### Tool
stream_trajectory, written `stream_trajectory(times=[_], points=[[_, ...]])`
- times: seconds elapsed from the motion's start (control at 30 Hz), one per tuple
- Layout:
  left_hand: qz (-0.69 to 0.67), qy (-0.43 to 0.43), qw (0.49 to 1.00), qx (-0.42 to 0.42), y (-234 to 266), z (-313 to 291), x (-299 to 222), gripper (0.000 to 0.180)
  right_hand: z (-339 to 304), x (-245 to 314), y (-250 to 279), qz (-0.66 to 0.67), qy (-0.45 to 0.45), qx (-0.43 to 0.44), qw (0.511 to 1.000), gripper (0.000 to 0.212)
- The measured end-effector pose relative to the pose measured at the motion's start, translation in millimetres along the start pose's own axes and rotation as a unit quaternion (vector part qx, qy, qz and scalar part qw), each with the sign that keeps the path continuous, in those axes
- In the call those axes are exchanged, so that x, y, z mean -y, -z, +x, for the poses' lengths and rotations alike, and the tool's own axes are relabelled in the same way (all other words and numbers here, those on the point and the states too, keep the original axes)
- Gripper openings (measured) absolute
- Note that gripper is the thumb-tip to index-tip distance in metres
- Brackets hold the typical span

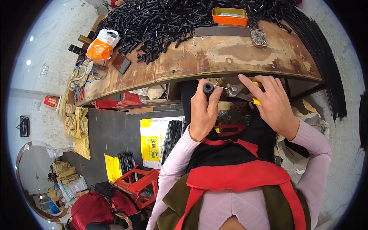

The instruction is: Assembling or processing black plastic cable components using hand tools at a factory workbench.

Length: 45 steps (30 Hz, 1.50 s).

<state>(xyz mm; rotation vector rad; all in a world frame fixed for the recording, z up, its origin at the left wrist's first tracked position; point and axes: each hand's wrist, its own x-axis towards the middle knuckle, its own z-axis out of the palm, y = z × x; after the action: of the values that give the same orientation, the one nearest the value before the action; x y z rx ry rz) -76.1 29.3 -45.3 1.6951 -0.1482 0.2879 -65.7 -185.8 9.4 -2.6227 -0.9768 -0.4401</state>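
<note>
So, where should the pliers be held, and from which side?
By the yellow handles, probably from the right, as the right hand does: they spread apart on that side, while the metal head points left toward the black tube.

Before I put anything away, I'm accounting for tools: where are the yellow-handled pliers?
In the head view, the pliers are in the right hand, just right of the black tube in the left hand, below the wooden table edge.
</note>
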Motion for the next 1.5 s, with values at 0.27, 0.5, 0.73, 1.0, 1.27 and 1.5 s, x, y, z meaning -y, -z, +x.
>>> stream_trajectory(times=[0.27, 0.5, 0.73, 1.0, 1.27, 1.5], points=[[0.001, -0.016, 1.0, 0.005, -1, -4, -3, 0.015, -2, 1, -1, -0.013, -0.02, -0.016, 1.0, 0.063], [-0.052, 0.0, 0.992, 0.11, 10, -6, -11, 0.013, 7, -17, -8, 0.053, 0.004, -0.004, 0.999, 0.055], [-0.069, 0.021, 0.993, 0.093, 13, -1, -10, 0.016, -7, 2, 10, 0.053, -0.008, 0.013, 0.998, 0.057], [-0.103, 0.018, 0.984, 0.147, 16, -3, -6, 0.02, -2, 3, -10, 0.049, 0.006, -0.041, 0.998, 0.066], [-0.064, 0.011, 0.981, 0.181, 22, -6, -6, 0.021, 9, -5, -16, -0.009, 0.066, -0.089, 0.994, 0.067], [-0.092, 0.036, 0.973, 0.207, 22, -6, -13, 0.034, 10, -9, -4, -0.011, 0.099, -0.059, 0.993, 0.06]])
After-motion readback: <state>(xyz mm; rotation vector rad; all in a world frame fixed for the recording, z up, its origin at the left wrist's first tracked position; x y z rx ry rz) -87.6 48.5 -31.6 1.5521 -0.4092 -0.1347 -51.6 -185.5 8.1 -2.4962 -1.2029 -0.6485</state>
